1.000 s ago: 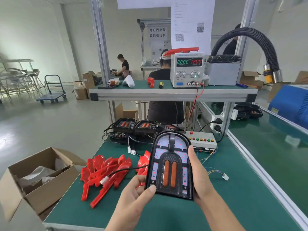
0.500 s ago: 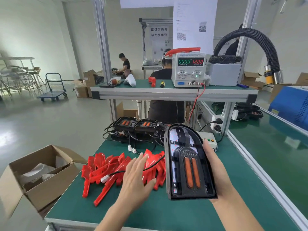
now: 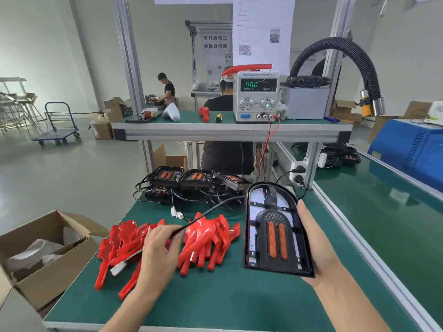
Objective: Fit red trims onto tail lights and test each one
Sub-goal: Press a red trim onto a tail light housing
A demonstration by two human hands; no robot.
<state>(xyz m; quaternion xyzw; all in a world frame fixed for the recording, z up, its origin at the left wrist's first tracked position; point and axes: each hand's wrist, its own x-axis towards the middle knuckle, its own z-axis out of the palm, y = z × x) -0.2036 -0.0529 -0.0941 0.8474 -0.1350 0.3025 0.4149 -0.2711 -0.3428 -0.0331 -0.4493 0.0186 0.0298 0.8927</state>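
Note:
My right hand [image 3: 318, 255] grips a black tail light [image 3: 275, 231] by its right edge and holds it face up above the green bench [image 3: 215, 305]. Two orange strips show in its middle. Its black cable [image 3: 215, 207] runs left across my left hand [image 3: 158, 255] to a white connector [image 3: 117, 269]. My left hand lies on the pile of red trims [image 3: 208, 238], its fingers curled down round one trim. The fingertips are hidden in the pile.
Several more wired tail lights [image 3: 182, 178] sit at the back of the bench. A power supply [image 3: 259, 97] stands on the upper shelf. An open cardboard box [image 3: 48, 248] stands left of the bench. A conveyor [image 3: 395, 224] runs along the right.
My left hand let go of the tail light and moved left onto the trim pile, where its fingers curled. My right hand carried the tail light to the right.

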